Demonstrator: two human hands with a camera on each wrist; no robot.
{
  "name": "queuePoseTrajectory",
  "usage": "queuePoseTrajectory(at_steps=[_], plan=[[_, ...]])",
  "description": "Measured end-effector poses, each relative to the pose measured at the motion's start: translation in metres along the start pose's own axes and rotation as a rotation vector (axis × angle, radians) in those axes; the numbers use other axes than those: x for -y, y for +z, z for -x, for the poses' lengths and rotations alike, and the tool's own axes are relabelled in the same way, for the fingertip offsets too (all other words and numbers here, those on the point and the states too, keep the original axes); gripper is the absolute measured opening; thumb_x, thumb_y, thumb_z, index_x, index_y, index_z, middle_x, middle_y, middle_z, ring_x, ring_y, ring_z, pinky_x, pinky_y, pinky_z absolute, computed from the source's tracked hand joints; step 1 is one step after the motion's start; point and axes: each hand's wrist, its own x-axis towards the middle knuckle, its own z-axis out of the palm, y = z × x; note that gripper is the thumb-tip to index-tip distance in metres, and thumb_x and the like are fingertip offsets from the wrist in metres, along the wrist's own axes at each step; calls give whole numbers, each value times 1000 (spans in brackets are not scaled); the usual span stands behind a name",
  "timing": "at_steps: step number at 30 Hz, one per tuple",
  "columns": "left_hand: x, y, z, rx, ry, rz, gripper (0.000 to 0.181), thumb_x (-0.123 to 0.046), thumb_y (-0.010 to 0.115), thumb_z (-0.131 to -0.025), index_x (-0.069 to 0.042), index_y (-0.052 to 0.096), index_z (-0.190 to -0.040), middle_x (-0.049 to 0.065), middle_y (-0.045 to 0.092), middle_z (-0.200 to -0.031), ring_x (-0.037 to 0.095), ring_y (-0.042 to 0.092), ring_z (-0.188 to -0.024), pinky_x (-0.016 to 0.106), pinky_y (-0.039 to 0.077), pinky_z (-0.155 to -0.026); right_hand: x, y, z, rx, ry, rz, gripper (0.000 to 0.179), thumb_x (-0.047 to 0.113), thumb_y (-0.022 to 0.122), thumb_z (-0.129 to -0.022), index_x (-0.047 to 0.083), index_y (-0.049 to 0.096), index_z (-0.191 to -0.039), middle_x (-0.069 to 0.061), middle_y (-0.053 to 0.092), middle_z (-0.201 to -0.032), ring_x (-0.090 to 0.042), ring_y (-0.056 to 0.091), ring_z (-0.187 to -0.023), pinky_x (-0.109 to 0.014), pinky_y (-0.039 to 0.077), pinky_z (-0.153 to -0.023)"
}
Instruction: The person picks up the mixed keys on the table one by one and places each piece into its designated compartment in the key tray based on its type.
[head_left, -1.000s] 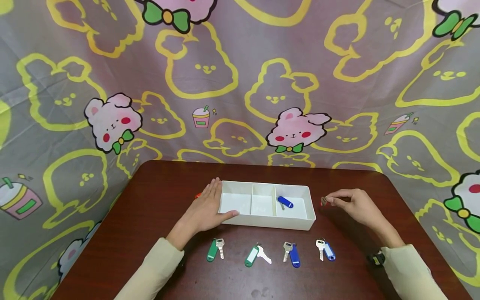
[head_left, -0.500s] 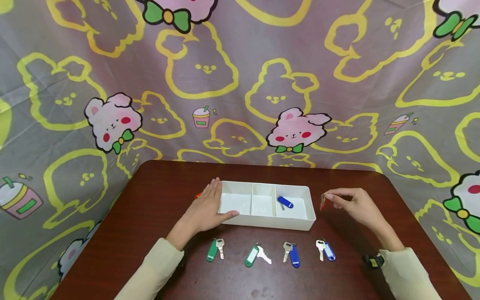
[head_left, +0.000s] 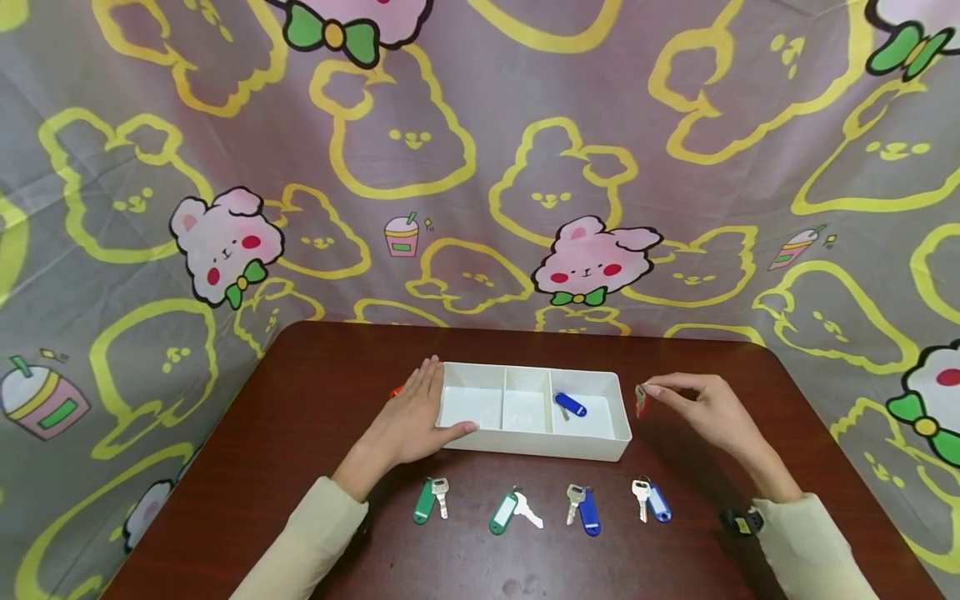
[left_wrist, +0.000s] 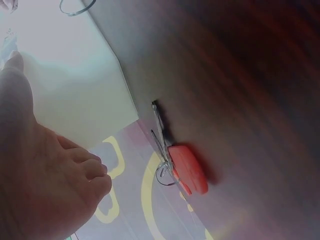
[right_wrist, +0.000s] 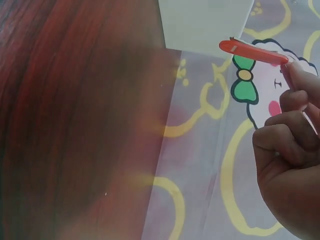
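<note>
Right hand (head_left: 708, 408): thumb and index finger are pinching a red-tagged key (head_left: 641, 402); the other fingers are folded in, as the right wrist view shows.
Red-tagged key: it hangs off the table (head_left: 705, 358), just beside the right end of the white three-compartment tray (head_left: 536, 442) – whether it touches the end wall, I cannot tell.
Left hand (head_left: 411, 421): it rests at the left end of the tray, the fingers straight and close together, the thumb spread apart from them across the front rim.
Right compartment: a key with a blue tag (head_left: 571, 404) lies inside, the tag at a slant.
Left of the tray: a second red tag (left_wrist: 189, 167) with its ring lies on the table, partly hidden behind the left hand in the head view.
Row before the tray: four keys, from left to right – with a green tag (head_left: 424, 501), a white-labelled green tag (head_left: 503, 512), a dark blue tag (head_left: 589, 511) and a white-labelled blue tag (head_left: 659, 503).
Backdrop: a greyish cloth (head_left: 480, 67) with yellow outlines and pink rabbits.
</note>
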Motion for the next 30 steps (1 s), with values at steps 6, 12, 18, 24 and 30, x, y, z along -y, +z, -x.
queuePoseTrajectory(at_steps=[6, 12, 18, 24, 30], plan=[[0, 0, 1, -4, -3, 11, 126, -94, 32, -89, 4, 13, -166, 22, 11, -176, 33, 11, -166, 46, 21, -135, 8, 1, -5, 11, 8, 9, 25, 38, 70, -102, 24, 81, -119, -2, 81, -116, 16, 61, -100, -18, 55, -86], [1, 0, 0, -6, -2, 7, 126, -94, 32, -89, 4, 13, -166, 22, 11, -176, 33, 11, -166, 45, 20, -135, 12, 5, -11, 11, -23, -5, 22, 36, 71, -102, 24, 81, -117, 0, 82, -114, 14, 63, -100, -18, 55, -86], [0, 0, 0, -1, -4, 12, 125, -93, 34, -89, 3, 11, -166, 22, 12, -176, 33, 11, -166, 46, 20, -135, 18, 7, -15, 16, -36, -19, 22, 36, 72, -101, 25, 82, -116, 2, 82, -111, 8, 66, -98, -19, 56, -86], [0, 0, 0, -3, -4, 17, 124, -92, 35, -90, 3, 12, -166, 22, 12, -176, 33, 11, -166, 46, 20, -135, 27, 8, -19, 26, -33, -37, 21, 36, 72, -100, 25, 82, -116, 2, 82, -111, 2, 68, -97, -20, 56, -85], [0, 0, 0, -10, -3, 20, 124, -91, 37, -90, 4, 16, -166, 22, 12, -176, 33, 11, -166, 46, 21, -135, 35, 11, -24, 19, -53, -57, 18, 33, 73, -100, 24, 82, -113, 0, 82, -107, -3, 67, -94, -21, 55, -80]])
